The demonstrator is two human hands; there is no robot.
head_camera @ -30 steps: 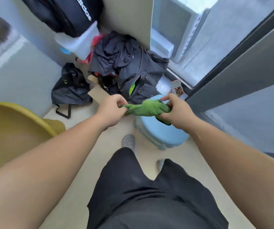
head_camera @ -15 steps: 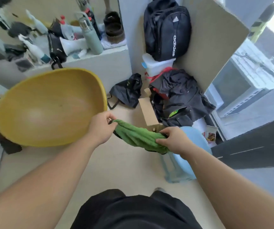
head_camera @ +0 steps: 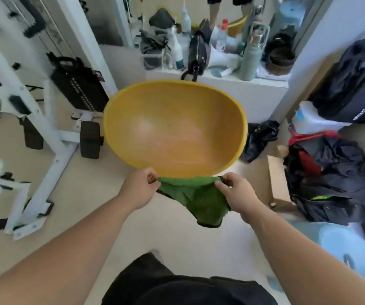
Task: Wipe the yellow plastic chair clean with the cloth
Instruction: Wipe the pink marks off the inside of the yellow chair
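Left hand point(head_camera: 138, 188): fingers curled, pinching the left upper corner of the green cloth point(head_camera: 194, 194), just in front of the near rim of the yellow chair point(head_camera: 175, 126).
Right hand point(head_camera: 237, 194): thumb and fingers clamped on the right upper corner of the cloth, also at the chair's near rim.
Cloth: stretched between the two hands, the rest hanging below them with a dark edge at the bottom. Whether it touches the chair's rim cannot be told.
Yellow chair: a bowl-shaped shell on the pale floor, its hollow facing up toward the camera.
Left of the chair: a white exercise machine frame point(head_camera: 51, 137), close beside the rim.
Behind the chair: a white ledge point(head_camera: 243, 89) crowded with bottles, with a tall pale green flask point(head_camera: 252, 56) upright.
Right of the chair: a black bag point(head_camera: 260, 137) on the floor, then a cardboard box point(head_camera: 278, 179), a pile of dark clothes point(head_camera: 340, 186) and a black backpack point(head_camera: 357, 78).
Nearer than the chair, to its right: a pale blue stool point(head_camera: 348, 249).
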